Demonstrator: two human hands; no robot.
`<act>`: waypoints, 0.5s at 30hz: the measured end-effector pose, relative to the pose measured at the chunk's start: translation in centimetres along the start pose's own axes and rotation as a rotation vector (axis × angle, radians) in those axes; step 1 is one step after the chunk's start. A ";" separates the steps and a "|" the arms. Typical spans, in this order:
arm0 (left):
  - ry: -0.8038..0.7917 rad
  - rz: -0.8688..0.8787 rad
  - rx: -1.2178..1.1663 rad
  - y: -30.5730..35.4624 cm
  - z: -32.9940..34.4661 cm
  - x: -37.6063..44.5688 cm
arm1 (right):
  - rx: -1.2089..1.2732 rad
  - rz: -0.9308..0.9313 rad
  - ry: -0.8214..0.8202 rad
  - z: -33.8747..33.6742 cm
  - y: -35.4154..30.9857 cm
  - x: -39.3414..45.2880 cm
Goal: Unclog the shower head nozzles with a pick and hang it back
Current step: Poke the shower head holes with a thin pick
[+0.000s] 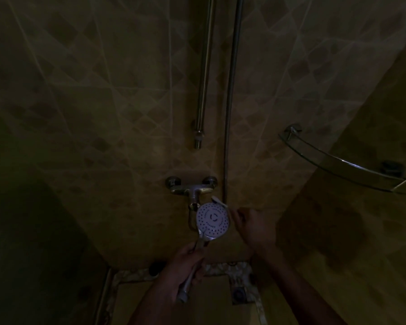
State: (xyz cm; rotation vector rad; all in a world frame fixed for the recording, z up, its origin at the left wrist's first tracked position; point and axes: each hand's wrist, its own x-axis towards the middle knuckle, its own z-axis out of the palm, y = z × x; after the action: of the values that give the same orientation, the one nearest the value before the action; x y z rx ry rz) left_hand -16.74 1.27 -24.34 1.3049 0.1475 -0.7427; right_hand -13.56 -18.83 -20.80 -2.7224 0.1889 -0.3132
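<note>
A home shower stall — tiled wall (127, 90), mixer tap (192, 187), glass shelf (338, 160).

dim shower corner, tan diamond-pattern tiled wall (103, 102); glass corner shelf (338, 163) at right; floor drain (239, 293) below.

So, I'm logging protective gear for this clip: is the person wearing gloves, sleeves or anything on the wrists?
No. The left hand and right hand are bare, both forearms show no sleeves, and no watch or ring is discernible, though the dim light hides fine detail.
</note>
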 end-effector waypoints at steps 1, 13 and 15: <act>0.004 -0.003 0.003 0.0 -0.1 0.0 | -0.026 -0.018 0.009 0.0 -0.1 -0.5; -0.019 -0.035 0.010 0.0 0.5 0.3 | -0.014 0.140 0.040 0.8 1.2 -3.1; -0.033 -0.024 0.019 0.1 0.9 0.3 | -0.061 0.183 0.064 0.3 1.7 -2.4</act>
State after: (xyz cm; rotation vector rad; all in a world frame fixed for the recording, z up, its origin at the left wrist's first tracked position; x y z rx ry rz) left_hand -16.73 0.32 -24.10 1.3102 0.1295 -0.7873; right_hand -15.95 -19.84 -22.21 -2.7315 0.4695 -0.3461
